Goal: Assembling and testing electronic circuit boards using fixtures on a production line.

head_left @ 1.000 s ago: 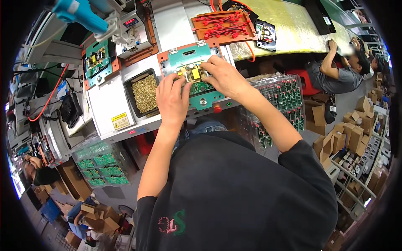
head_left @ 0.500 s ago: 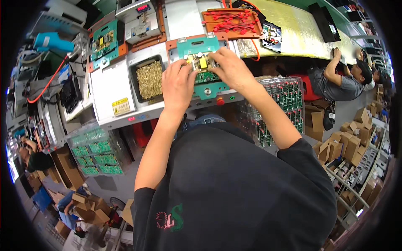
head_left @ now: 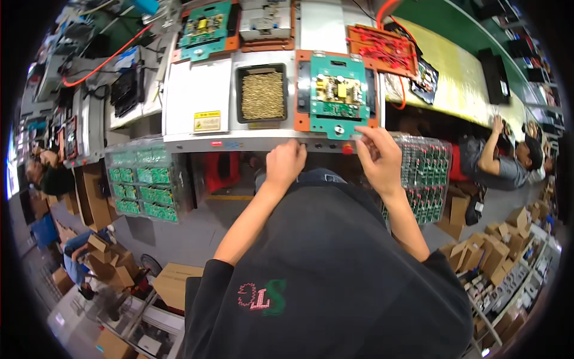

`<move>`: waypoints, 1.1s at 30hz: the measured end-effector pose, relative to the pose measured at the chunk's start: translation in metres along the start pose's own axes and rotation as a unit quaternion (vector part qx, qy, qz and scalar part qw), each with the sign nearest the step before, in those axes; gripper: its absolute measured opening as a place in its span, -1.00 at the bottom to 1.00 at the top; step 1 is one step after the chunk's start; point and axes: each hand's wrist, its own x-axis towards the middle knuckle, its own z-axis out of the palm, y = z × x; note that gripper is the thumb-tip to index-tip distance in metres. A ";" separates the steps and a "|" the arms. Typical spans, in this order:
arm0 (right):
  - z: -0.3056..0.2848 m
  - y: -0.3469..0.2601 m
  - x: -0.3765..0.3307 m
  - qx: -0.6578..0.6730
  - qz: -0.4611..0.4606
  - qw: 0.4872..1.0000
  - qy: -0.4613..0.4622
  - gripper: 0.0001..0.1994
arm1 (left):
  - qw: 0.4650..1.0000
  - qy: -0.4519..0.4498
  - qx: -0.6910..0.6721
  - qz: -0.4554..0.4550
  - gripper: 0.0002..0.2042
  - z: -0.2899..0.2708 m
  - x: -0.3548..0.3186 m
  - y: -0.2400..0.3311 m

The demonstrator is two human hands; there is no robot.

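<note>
A green circuit board with yellow parts lies in an orange-edged fixture on the grey workbench. My left hand rests at the bench's front edge, fingers curled against the row of buttons, holding nothing that I can see. My right hand is at the front edge just below the fixture's right corner, thumb and fingers pinched together near a red button. Whether something small is between the fingers is unclear.
A black tray of gold-coloured small parts sits left of the fixture. Clear racks of green boards stand at left and right. Another fixture and a red-wired board lie farther back. A person works at right; cardboard boxes cover the floor.
Both my hands have come off the circuit board and drawn back to the bench's front edge. The view has shifted, so the bench sits lower and more centred.
</note>
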 end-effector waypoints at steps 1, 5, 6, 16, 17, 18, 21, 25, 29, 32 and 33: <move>0.000 0.000 -0.001 0.000 -0.008 1.000 -0.004 -0.74 | 1.000 0.008 0.014 0.005 -0.77 0.005 0.001 0.000; 0.015 -0.005 -0.004 0.024 -0.029 0.999 -0.023 -0.75 | 1.000 0.007 0.023 -0.006 -0.79 0.001 0.000 0.001; 0.020 -0.010 -0.006 0.033 -0.030 0.998 -0.038 -0.75 | 1.000 -0.008 0.006 -0.009 -0.77 -0.005 -0.002 -0.004; 0.078 -0.041 -0.026 0.019 -0.138 0.953 -0.268 -0.85 | 0.932 0.283 -0.182 -0.137 -0.81 -0.132 -0.032 -0.127; 0.085 -0.046 -0.025 0.007 -0.158 0.947 -0.279 -0.83 | 0.919 0.349 -0.140 -0.120 -0.84 -0.143 -0.037 -0.157; 0.091 -0.051 -0.024 -0.005 -0.177 0.941 -0.288 -0.81 | 0.910 0.376 -0.116 -0.130 -0.88 -0.153 -0.042 -0.181; 0.112 -0.075 -0.019 0.008 -0.152 0.950 -0.273 -0.79 | 0.910 0.357 -0.091 -0.190 -0.67 -0.171 -0.045 -0.252; 0.156 -0.106 -0.019 0.024 -0.150 0.960 -0.235 -0.79 | 0.932 0.278 -0.195 -0.130 -0.55 -0.172 -0.037 -0.294; 0.195 -0.140 -0.033 0.029 -0.115 0.969 -0.217 -0.81 | 0.942 0.241 -0.218 -0.088 -0.55 -0.169 -0.037 -0.289; 0.218 -0.159 -0.043 0.009 -0.102 0.972 -0.210 -0.81 | 0.948 0.199 -0.238 -0.076 -0.53 -0.188 -0.041 -0.291; 0.223 -0.165 -0.046 0.003 -0.100 0.973 -0.207 -0.81 | 0.950 0.177 -0.244 -0.079 -0.52 -0.190 -0.043 -0.297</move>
